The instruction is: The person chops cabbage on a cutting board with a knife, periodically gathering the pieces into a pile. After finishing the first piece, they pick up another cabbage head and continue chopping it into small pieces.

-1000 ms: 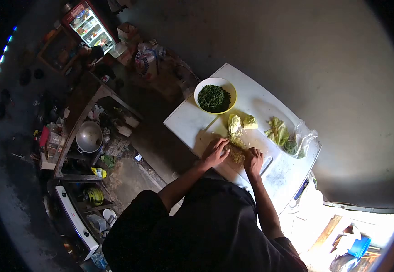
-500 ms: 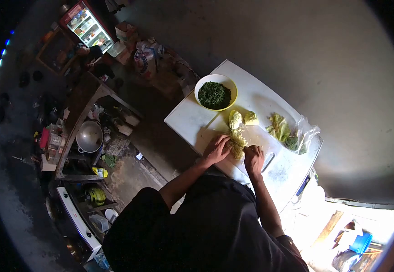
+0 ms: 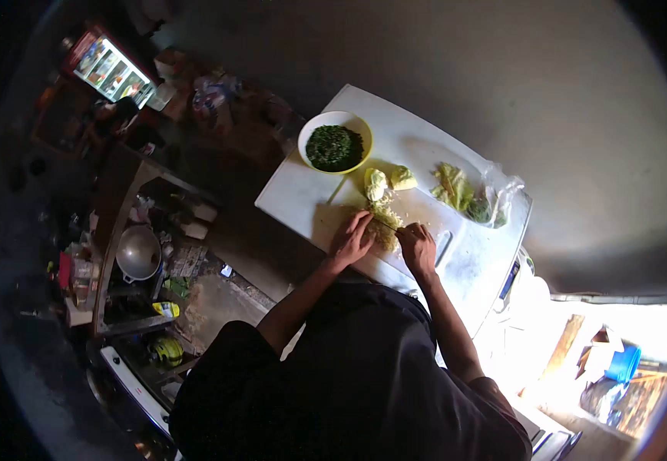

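On a white cutting board [image 3: 425,223] lies a heap of finely shredded pale green cabbage [image 3: 385,237]. My left hand [image 3: 351,240] rests at the heap's left side, its fingers curled and pressed on the shreds. From the other side, my right hand [image 3: 418,247] grips a knife [image 3: 386,224], whose thin dark blade lies across the heap toward my left fingers. Its handle is hidden in my fist. Just beyond the heap sit two cabbage pieces, one nearer the left [image 3: 375,184] and one to its right [image 3: 402,178].
A bowl [image 3: 301,146] of chopped dark greens stands at the white table's [image 3: 287,192] far left. Loose leaves [image 3: 451,186] and a clear plastic bag [image 3: 502,196] lie to the right. Leftward are a shelf with a wok [image 3: 139,252] and a stove [image 3: 130,384]. A person [image 3: 122,115] is near a lit fridge.
My view has turned slightly, so the table and bowl appear farther left. Both hands stay at the shredded cabbage; the knife blade now shows more plainly between them.
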